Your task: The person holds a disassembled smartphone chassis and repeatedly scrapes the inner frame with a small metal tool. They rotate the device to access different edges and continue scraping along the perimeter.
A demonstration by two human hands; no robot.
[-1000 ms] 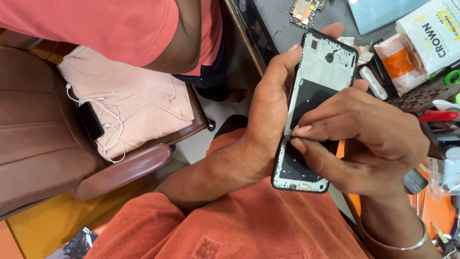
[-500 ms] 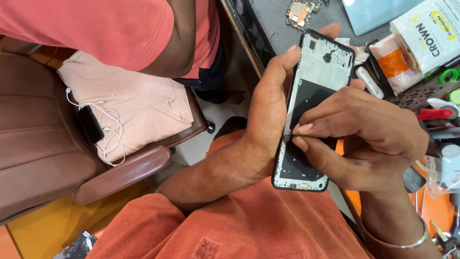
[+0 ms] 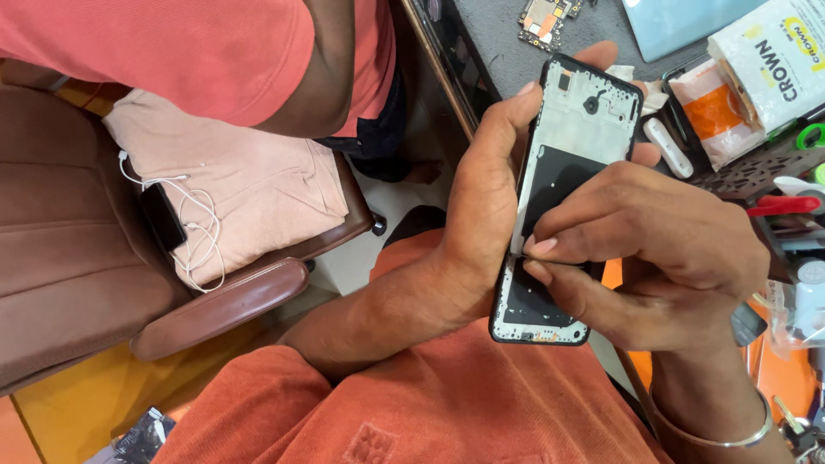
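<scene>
The phone frame (image 3: 563,202) stands nearly upright over the person's lap, its long axis running from about 1 o'clock at the top to 7 o'clock at the bottom, open inner side facing up at us. The left hand (image 3: 485,202) is wrapped around its left edge, gripping it. The right hand (image 3: 662,249) has thumb and forefinger pinched tight at the frame's left rim, midway down; what they pinch is too small to tell. At 1 o'clock lies the table (image 3: 498,43), with a circuit board (image 3: 546,17).
</scene>
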